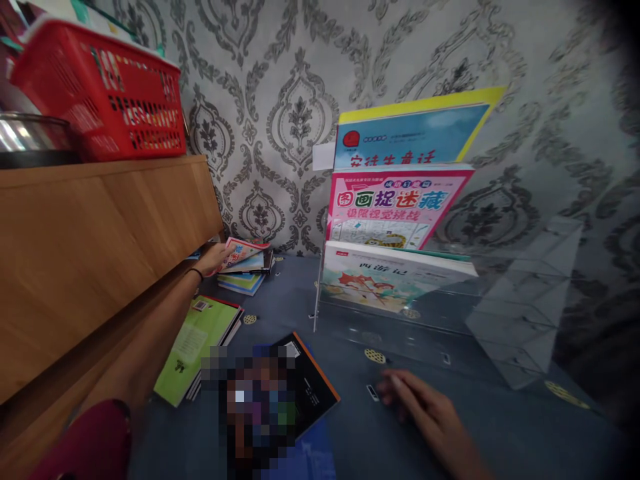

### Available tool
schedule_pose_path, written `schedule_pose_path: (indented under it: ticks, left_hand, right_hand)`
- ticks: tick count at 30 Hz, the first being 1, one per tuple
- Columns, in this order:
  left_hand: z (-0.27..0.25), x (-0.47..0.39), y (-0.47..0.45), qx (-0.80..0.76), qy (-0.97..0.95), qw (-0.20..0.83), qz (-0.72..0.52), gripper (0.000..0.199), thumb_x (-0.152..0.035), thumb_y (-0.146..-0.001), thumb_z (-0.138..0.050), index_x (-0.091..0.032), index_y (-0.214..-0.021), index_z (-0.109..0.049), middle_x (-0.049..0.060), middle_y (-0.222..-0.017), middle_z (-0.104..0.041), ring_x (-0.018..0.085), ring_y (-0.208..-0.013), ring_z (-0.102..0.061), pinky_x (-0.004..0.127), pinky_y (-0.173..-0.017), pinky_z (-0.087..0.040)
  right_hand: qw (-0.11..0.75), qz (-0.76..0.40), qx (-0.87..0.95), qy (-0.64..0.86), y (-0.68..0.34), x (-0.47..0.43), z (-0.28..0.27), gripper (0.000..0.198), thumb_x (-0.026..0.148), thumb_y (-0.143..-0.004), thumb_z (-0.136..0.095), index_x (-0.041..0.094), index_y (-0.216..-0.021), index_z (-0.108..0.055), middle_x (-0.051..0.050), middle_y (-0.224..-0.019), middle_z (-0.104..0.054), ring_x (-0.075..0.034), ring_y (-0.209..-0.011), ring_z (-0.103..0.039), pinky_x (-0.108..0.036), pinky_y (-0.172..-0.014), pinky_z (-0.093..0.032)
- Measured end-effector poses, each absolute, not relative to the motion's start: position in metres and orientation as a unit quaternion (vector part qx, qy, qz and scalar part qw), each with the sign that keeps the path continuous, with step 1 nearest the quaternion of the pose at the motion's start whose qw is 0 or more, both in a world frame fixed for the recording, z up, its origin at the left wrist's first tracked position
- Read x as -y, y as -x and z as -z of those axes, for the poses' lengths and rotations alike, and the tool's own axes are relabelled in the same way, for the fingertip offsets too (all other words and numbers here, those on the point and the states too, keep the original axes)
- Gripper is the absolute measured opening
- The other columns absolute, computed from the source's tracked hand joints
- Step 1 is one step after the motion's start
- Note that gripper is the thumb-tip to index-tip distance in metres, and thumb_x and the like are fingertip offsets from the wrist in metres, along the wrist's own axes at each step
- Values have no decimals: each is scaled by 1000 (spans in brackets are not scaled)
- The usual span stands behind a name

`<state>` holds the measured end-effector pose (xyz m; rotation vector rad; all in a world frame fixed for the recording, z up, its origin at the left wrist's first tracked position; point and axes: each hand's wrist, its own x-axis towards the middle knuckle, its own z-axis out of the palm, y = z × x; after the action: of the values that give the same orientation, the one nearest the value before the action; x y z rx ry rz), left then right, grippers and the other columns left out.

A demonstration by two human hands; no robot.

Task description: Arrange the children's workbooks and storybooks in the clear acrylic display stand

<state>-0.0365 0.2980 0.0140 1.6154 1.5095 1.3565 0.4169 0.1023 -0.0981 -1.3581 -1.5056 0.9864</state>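
Note:
My left hand (216, 260) reaches far forward along the wooden cabinet and grips the edge of a pink and red book (246, 251). That book lies on top of a small pile of books (242, 284), its cover bent upward. Over the table at lower right hovers my right hand (423, 403), slightly blurred, fingers loosely bent and holding nothing. Behind it stands a clear acrylic book rack (525, 307). In its tiers lean a white book with an orange picture (380, 277), a pink picture book (395, 200) and a blue and yellow book (405, 133).
A green book (200, 347) tops another pile by the cabinet (110, 220). Nearer me lie a black book with an orange edge (313, 387), partly pixelated, and a blue book (315, 453). A red basket (100, 93) and a metal pot (35, 137) stand on the cabinet.

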Motion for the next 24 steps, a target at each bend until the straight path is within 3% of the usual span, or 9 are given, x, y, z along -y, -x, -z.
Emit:
schedule_pose_path:
  ticks: [4, 7, 10, 13, 16, 19, 24]
  left_hand:
    - [-15, -277, 24, -592, -656, 191, -426, 46, -61, -85, -58, -20, -67, -64, 4, -57, -61, 25, -78, -64, 28, -69, -46]
    - [-8, -255, 1, -603, -696, 136, -365, 37, -56, -84, -63, -22, -69, -64, 7, -63, -64, 30, -90, -67, 31, -79, -46]
    - [0, -230, -25, -604, -732, 93, -300, 27, -49, -85, -65, -23, -79, -65, 11, -76, -70, 34, -98, -67, 37, -89, -44]
    - [7, -204, -43, -601, -758, 66, -247, 25, -46, -89, -63, -22, -88, -66, 15, -86, -72, 35, -99, -66, 42, -94, -42]
    - [13, -177, -53, -592, -788, 14, -168, 28, -44, -96, -52, -20, -100, -65, 19, -94, -73, 34, -96, -68, 44, -91, -44]
    - [22, -148, -63, -571, -816, -47, -80, 34, -42, -102, -41, -19, -106, -64, 20, -98, -72, 32, -91, -70, 42, -84, -48]
    - [37, -102, -76, -513, -854, -69, -49, 42, -52, -100, -42, -16, -103, -65, 16, -99, -72, 30, -93, -69, 42, -83, -52]
  right_hand:
    - [357, -451, 671, 468, -382, -110, 98, 59, 74, -85, -47, 23, -96, -74, -11, -82, -73, -24, -68, -68, -35, -55, -56]
    - [347, -488, 696, 396, -339, -134, 89, 51, 61, -90, -51, 22, -119, -68, -10, -94, -72, -25, -83, -70, -34, -62, -58]
    - [381, -523, 677, 351, -286, -168, 83, 62, 50, -89, -55, 24, -144, -47, -14, -123, -64, -24, -91, -69, -35, -65, -59]
    - [412, -518, 677, 322, -239, -201, 81, 81, 37, -80, -65, 28, -154, -32, -14, -141, -53, -25, -105, -65, -37, -75, -60]
    - [450, -526, 653, 306, -212, -225, 84, 74, 29, -74, -68, 27, -145, -46, -10, -132, -62, -25, -107, -65, -37, -79, -59]
    - [478, -519, 632, 322, -206, -235, 93, 49, 26, -66, -71, 23, -115, -68, -6, -110, -73, -26, -102, -66, -40, -87, -56]
    - [470, -543, 614, 327, -225, -219, 116, 26, 31, -58, -77, 19, -81, -74, -5, -84, -77, -27, -88, -71, -43, -87, -55]
